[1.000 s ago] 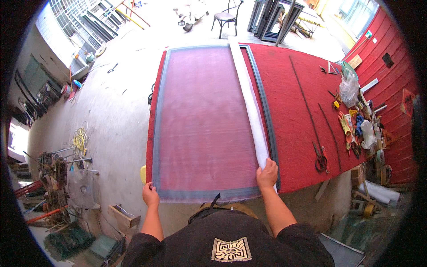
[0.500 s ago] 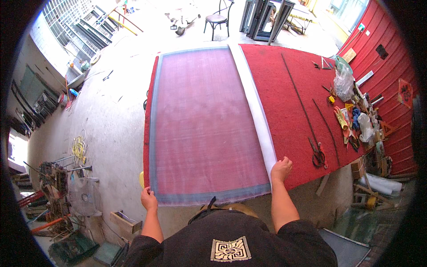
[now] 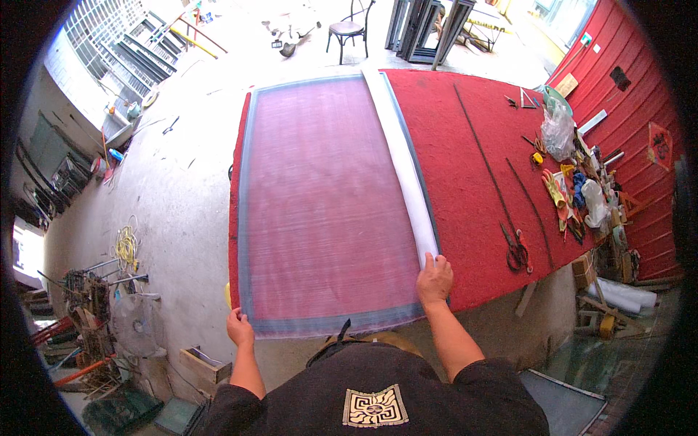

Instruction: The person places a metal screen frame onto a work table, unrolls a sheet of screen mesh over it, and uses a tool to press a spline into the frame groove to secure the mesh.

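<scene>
While the mesh sheet (image 3: 327, 203) lies spread over the red table (image 3: 472, 160), its near corners are pinched by the left hand (image 3: 239, 328) and right hand (image 3: 435, 277); smoothing and squaring seem needed next

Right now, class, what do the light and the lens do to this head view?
Head view: bright daylight bleaches the concrete floor at the top; a black round rim frames the picture; the red table bows near the rim; the mesh sheet is sharp between left hand and right hand.
</scene>
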`<state>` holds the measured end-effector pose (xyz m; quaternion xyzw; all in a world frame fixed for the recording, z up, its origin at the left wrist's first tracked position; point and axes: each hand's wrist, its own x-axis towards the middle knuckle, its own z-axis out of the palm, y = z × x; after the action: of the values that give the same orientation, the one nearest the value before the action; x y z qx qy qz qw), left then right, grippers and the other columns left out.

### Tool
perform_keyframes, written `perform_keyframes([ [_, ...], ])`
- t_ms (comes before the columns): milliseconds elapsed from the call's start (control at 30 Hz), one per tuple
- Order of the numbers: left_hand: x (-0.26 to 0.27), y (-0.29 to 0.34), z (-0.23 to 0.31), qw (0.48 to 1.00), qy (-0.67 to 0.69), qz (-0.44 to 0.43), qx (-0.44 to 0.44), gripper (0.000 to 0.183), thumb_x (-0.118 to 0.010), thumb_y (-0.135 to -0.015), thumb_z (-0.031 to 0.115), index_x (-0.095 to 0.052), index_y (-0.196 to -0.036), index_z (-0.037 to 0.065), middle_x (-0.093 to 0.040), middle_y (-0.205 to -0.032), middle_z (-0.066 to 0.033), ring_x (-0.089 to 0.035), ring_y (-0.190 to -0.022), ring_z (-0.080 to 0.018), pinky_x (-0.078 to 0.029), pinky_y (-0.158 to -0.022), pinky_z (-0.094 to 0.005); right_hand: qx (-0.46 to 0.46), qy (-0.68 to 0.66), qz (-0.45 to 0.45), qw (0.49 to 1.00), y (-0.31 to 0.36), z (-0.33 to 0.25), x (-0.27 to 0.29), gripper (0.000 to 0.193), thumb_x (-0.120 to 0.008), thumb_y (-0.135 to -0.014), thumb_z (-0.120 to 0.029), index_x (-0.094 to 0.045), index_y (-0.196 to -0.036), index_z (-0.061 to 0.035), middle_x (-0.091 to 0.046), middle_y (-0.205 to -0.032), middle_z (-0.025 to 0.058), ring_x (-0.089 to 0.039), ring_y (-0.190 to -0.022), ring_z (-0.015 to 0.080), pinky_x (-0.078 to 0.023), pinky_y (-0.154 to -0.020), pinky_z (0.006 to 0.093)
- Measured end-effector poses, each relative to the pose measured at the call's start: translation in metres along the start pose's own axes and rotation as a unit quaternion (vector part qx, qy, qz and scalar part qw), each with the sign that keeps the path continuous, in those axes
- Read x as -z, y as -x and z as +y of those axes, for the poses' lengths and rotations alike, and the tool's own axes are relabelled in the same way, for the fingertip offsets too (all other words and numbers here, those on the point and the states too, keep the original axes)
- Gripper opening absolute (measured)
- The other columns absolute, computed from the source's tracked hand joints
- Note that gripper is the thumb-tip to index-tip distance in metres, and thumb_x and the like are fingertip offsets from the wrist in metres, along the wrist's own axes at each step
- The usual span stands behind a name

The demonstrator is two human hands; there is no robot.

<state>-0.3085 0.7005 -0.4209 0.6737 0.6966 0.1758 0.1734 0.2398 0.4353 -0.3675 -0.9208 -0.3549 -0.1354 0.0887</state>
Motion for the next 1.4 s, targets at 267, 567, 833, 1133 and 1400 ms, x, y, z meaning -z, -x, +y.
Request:
perform_keyframes([
  [267,-0.001,0.001,0.002,1.0,-0.012,0.01,0.0,0.031,-0.078,-0.085,0.003,-0.072,-0.116,0.008,-0.071,-0.106,-0.0126,-0.068,-0.101,-0.0342,-0.054,-0.091,-0.0462,-0.091,0.003,-0.065,0.994,-0.007,0.0,0.004,0.073,-0.086,-0.081,-0.028,-0.053,-0.142,-0.0035,-0.061,-0.124,0.0182,-0.061,-0.116,0.0391,-0.051,-0.098,0.0522],
  [567,0.004,0.003,0.009,0.999,0.002,0.0,0.032,0.033,-0.076,-0.087,0.002,-0.073,-0.12,0.008,-0.072,-0.11,-0.0137,-0.069,-0.103,-0.035,-0.054,-0.093,-0.0457,-0.169,-0.263,-0.129,0.941,-0.02,0.069,-0.012,0.064,-0.08,-0.085,-0.024,-0.057,-0.142,-0.0067,-0.067,-0.13,0.0218,-0.064,-0.122,0.0408,-0.052,-0.104,0.0504],
  [833,-0.01,0.001,-0.008,0.999,0.015,-0.009,0.05,0.032,-0.074,-0.087,-0.001,-0.072,-0.118,0.005,-0.073,-0.109,-0.0145,-0.069,-0.103,-0.0332,-0.054,-0.094,-0.0446,-0.182,-0.251,-0.116,0.944,-0.02,0.086,-0.024,0.065,-0.076,-0.086,-0.037,-0.058,-0.14,-0.0054,-0.063,-0.129,0.025,-0.061,-0.122,0.0455,-0.05,-0.105,0.0539],
  [1133,-0.015,-0.005,-0.018,0.999,-0.024,0.005,0.043,0.032,-0.075,-0.086,-0.003,-0.071,-0.117,0.007,-0.07,-0.109,-0.0136,-0.067,-0.101,-0.0331,-0.053,-0.093,-0.0445,-0.165,-0.137,-0.014,0.977,-0.016,0.081,-0.012,0.063,-0.075,-0.086,-0.035,-0.057,-0.142,-0.0117,-0.061,-0.125,0.0205,-0.058,-0.121,0.0429,-0.048,-0.105,0.053],
  [1400,-0.002,-0.003,-0.014,1.0,-0.01,0.002,0.028,0.031,-0.075,-0.086,-0.002,-0.072,-0.117,0.004,-0.072,-0.107,-0.0131,-0.068,-0.1,-0.033,-0.054,-0.092,-0.0445,-0.138,-0.074,-0.049,0.986,-0.01,0.061,-0.005,0.062,-0.076,-0.091,-0.036,-0.056,-0.145,-0.0129,-0.061,-0.124,0.0195,-0.06,-0.116,0.0436,-0.052,-0.099,0.0546],
])
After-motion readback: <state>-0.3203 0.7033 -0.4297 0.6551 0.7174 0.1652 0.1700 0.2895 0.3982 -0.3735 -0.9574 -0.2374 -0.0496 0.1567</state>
